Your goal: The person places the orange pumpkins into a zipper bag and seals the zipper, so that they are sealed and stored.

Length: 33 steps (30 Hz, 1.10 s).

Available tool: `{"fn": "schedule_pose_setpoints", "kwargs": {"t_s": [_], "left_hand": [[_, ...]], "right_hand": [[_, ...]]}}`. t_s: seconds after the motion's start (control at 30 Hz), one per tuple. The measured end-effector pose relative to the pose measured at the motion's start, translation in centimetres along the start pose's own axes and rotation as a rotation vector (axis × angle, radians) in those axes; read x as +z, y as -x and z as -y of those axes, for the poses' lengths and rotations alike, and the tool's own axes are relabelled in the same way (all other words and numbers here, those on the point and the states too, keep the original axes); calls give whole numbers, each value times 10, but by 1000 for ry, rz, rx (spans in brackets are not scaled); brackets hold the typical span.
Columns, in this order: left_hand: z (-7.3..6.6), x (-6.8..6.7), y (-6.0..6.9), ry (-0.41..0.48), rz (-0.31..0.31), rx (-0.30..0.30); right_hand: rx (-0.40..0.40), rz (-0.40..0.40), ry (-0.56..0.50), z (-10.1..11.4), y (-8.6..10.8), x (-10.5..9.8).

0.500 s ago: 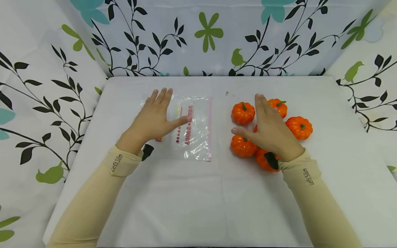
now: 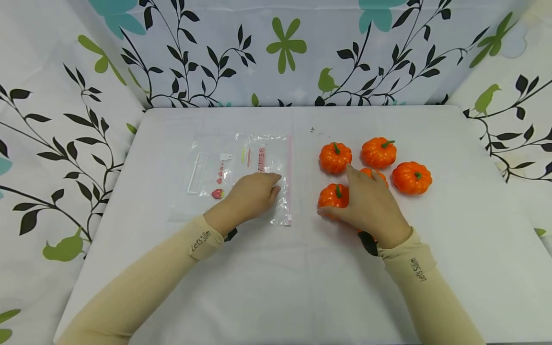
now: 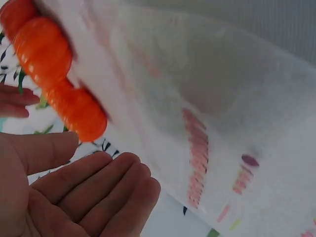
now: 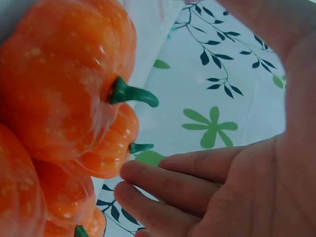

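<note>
Beneath the left grip (image 2: 244, 197): clear bag (image 2: 237, 165) on the worktop (image 2: 267, 292), its red lettering (image 2: 261, 159) partly covered; contact unclear.
Left state: loosely spread, thumb apart.
Around the right grip (image 2: 374, 206): orange pumpkins (image 2: 411, 178), one mostly hidden below it; contact hard to tell.
Right state: widely spread.
Left of left grip: strawberry shape (image 2: 217, 194), uncovered.

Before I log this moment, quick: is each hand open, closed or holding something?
Left hand: open, holding nothing, over the clear zip bag.
Right hand: open, holding nothing, by the orange pumpkins.
</note>
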<state>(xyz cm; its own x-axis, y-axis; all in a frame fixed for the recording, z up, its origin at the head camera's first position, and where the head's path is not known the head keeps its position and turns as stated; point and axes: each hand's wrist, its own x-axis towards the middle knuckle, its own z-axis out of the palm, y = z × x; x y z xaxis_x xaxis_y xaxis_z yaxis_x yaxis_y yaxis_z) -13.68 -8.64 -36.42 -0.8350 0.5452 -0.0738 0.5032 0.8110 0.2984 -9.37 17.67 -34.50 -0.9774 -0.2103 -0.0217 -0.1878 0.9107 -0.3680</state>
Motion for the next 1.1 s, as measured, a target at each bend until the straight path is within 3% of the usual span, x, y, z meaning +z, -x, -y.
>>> {"fn": "schedule_pose_setpoints", "kwargs": {"t_s": [0.13, 0.4, 0.57, 0.7, 0.87, 1.1], "left_hand": [[-10, 15, -3, -120, -17, 28], [-21, 33, -4, -227, -14, -64], [-24, 41, -5, -332, 3, -58], [-27, 46, -5, -349, 0, -75], [-31, 49, -5, -345, -75, -85], [-28, 51, -1, -397, -208, -44]], "right_hand": [[-15, 32, 76, 0, 3, 5], [-13, 86, 150, 0, 3, 13], [-29, 67, 193, -2, 4, 18], [-54, 26, 242, -1, 5, 22], [-59, 2, 258, 2, 7, 24], [-87, -13, 228, 8, 5, 25]]}}
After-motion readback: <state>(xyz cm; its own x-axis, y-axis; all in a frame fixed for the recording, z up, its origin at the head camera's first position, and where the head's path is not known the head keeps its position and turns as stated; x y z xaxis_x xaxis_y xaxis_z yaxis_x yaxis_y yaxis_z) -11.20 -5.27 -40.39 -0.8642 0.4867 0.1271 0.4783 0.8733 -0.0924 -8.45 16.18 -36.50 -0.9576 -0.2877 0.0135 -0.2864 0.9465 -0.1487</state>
